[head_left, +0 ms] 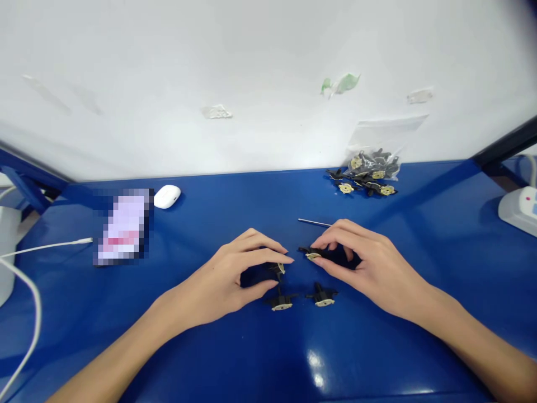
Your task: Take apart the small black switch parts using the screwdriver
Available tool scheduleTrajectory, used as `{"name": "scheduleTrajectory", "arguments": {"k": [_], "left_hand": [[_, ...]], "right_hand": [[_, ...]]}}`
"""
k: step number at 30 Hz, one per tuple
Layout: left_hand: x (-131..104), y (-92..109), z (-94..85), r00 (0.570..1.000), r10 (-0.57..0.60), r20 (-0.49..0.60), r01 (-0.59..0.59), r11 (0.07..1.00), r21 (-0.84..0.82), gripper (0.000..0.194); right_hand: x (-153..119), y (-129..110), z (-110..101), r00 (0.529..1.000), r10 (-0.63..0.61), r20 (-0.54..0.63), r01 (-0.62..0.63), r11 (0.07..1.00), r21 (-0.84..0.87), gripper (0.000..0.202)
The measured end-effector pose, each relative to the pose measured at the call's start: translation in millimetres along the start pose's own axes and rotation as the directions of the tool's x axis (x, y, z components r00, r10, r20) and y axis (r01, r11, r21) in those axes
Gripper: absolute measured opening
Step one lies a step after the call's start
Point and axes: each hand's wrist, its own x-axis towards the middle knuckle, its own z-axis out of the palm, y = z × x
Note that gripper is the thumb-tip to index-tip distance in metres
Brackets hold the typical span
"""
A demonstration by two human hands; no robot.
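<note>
My left hand (241,271) is curled around a small black part with a pale disc (281,268), which sits between its thumb and index finger; the fingers partly hide it. Between the thumb and fingertips of my right hand (361,254) is a similar black part with a pale disc (312,256), low over the blue table. Closer to me, two more such parts stand side by side, one black part (282,302) below my left fingertips and another black part (323,295) below my right thumb. A thin metal rod (314,222) lies just beyond my right hand, its near end hidden.
At the back right, a clear plastic bag (373,159) holds several similar parts, with loose parts (364,184) before it. A blurred-out phone (123,226), a white earbud case (167,196) and a white cable (54,246) lie left. A white device (520,210) stands far right.
</note>
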Motion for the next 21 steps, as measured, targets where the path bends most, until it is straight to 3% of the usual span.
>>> {"name": "scheduleTrajectory", "arguments": {"k": [3, 11, 17, 21], "left_hand": [[-0.5, -3.3, 2.8, 0.999, 0.008, -0.052, -0.008, 1.000, 0.005, 0.033], [-3.2, -10.8, 3.3, 0.993, -0.016, -0.117, 0.020, 0.999, 0.039, 0.033], [-4.6, -12.6, 12.3, 0.983, -0.004, -0.184, 0.013, 0.999, 0.046, 0.017], [-5.3, -11.3, 18.3, 0.976, -0.007, -0.218, 0.011, 1.000, 0.013, 0.018]], "right_hand": [[-0.8, 1.2, 0.1, 1.000, -0.003, -0.007, 0.003, 1.000, -0.003, 0.007], [0.3, -0.6, -2.3, 0.999, -0.043, -0.011, 0.042, 0.999, -0.012, 0.006], [0.3, -0.3, -1.3, 0.999, -0.036, -0.003, 0.036, 0.999, -0.007, 0.008], [1.2, -1.8, -0.8, 1.000, -0.028, 0.001, 0.028, 1.000, -0.004, 0.006]]}}
